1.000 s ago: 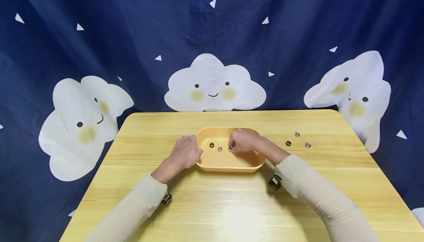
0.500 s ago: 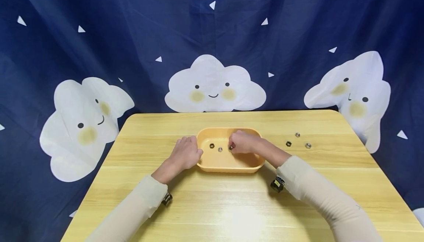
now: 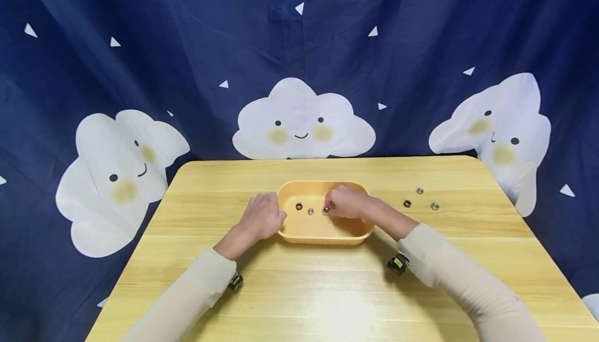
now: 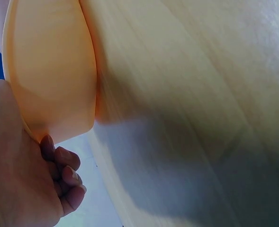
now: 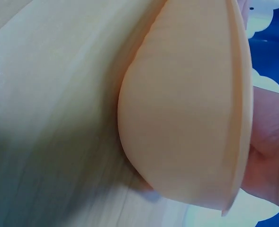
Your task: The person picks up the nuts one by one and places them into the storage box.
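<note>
A yellow-orange plastic tray (image 3: pixel 326 240) with rounded corners stands on the table. My left hand (image 3: pixel 262 215) grips its left end, thumb over the rim and fingers curled outside, as the left wrist view (image 4: pixel 23 175) also shows. Reaching in over the right side, my right hand (image 3: pixel 346 201) pinches a small metal nut (image 3: pixel 326 210) low over the tray floor. To the left of those fingertips lie a silver nut (image 3: pixel 311 211) and a dark nut (image 3: pixel 299 206). In the right wrist view the tray wall (image 5: pixel 182 104) hides the right fingertips.
On the wooden table (image 3: pixel 299 290), right of the tray, lie a dark nut (image 3: pixel 407 204) and two silver nuts, one farther back (image 3: pixel 419 191) and one to the right (image 3: pixel 435 206). A blue curtain (image 3: pixel 402 71) with clouds hangs behind the table.
My right hand has shifted slightly to the right, and its wrist and forearm have swung outward, leaving the nut at its fingertips easier to see. My left hand stays on the tray.
</note>
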Demonstrator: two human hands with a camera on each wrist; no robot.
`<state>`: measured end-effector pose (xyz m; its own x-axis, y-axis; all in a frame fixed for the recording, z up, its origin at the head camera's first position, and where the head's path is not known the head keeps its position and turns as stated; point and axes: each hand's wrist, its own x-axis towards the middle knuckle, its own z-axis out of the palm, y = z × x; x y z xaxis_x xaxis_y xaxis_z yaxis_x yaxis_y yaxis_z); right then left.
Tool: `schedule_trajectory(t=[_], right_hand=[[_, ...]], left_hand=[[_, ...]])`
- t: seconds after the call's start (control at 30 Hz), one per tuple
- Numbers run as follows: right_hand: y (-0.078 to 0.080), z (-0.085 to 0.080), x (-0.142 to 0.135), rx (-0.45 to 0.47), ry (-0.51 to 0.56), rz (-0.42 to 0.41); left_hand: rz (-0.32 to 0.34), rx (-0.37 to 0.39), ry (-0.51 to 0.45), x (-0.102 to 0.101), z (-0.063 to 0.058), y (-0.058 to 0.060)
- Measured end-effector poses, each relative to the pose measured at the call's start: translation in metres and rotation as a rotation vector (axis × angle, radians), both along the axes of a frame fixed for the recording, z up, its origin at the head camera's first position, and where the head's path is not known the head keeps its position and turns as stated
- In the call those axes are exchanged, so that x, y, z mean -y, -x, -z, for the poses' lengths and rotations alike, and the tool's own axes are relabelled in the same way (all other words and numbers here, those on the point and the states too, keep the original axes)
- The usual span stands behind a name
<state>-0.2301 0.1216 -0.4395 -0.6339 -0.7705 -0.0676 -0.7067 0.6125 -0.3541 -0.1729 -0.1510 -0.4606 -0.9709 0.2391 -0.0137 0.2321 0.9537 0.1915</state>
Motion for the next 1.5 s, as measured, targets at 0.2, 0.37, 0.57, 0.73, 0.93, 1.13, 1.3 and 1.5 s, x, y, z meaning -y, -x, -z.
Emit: schedule_trajectory(t=[0.2, 0.37, 0.57, 0.73, 0.93, 1.13, 1.3, 1.5], right_hand=[[-0.002, -0.004, -0.008, -0.041, 0.027, 0.002], [-0.004, -0.008, -0.014, -0.06, 0.031, 0.003], [-0.008, -0.013, -0.019, -0.042, 0.032, 0.022], [-0.011, -0.017, -0.022, -0.045, 0.024, 0.05], [-0.017, -0.024, -0.025, -0.051, 0.031, 0.049], [-0.02, -0.029, -0.031, -0.069, 0.054, 0.06], [-0.019, -0.031, -0.039, -0.065, 0.08, 0.081], [-0.019, -0.034, -0.053, -0.059, 0.099, 0.114]], left_hand=[[-0.001, 0.004, 0.014, 0.001, 0.001, 0.0], [-0.001, 0.003, 0.015, 0.0, 0.001, 0.0], [-0.005, 0.009, 0.02, 0.0, 0.001, 0.0], [-0.007, 0.009, 0.018, -0.001, 0.0, 0.0], [-0.005, 0.008, 0.012, -0.001, 0.001, 0.0], [-0.005, 0.006, 0.009, 0.0, 0.0, 0.0], [-0.006, 0.014, 0.014, 0.001, -0.001, -0.001], [0.003, 0.006, 0.015, 0.002, 0.001, -0.001]])
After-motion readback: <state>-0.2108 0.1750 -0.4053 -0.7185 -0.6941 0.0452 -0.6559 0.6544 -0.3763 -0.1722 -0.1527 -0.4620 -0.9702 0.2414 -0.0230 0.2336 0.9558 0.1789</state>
